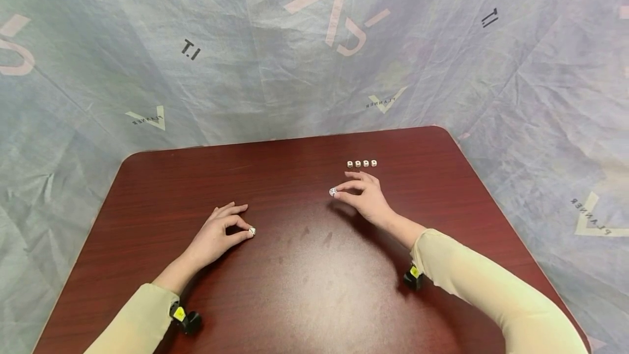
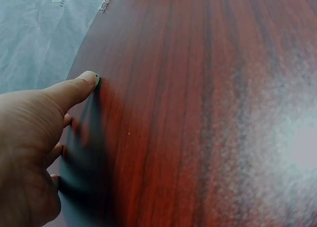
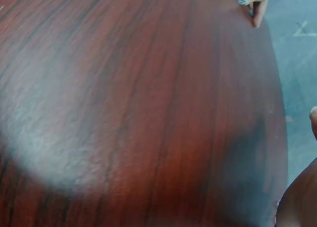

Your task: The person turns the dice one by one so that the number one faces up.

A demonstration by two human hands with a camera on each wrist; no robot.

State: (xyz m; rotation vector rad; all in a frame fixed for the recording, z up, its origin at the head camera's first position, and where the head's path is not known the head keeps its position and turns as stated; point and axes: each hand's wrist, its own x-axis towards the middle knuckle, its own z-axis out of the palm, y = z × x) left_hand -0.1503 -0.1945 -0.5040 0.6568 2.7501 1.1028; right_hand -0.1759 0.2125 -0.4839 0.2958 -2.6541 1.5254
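Note:
Between thumb and index finger, my left hand (image 1: 218,235) pinches a small white die (image 1: 252,231) at the left-centre of the table. The left wrist view shows that thumb (image 2: 74,91) over the die, of which only an edge (image 2: 97,81) appears. My right hand (image 1: 367,196) pinches another white die (image 1: 333,192) with thumb and index finger, farther back and right of centre; its other fingers reach toward a row of several white dice (image 1: 357,164). In the right wrist view, only part of the right hand (image 3: 302,197) shows, and its die is out of sight.
The dark red-brown wooden table (image 1: 295,266) has rounded far corners and a bright glare near its middle. A grey printed cloth (image 1: 265,70) hangs behind and at both sides. Black wrist devices (image 1: 191,322) are on both forearms.

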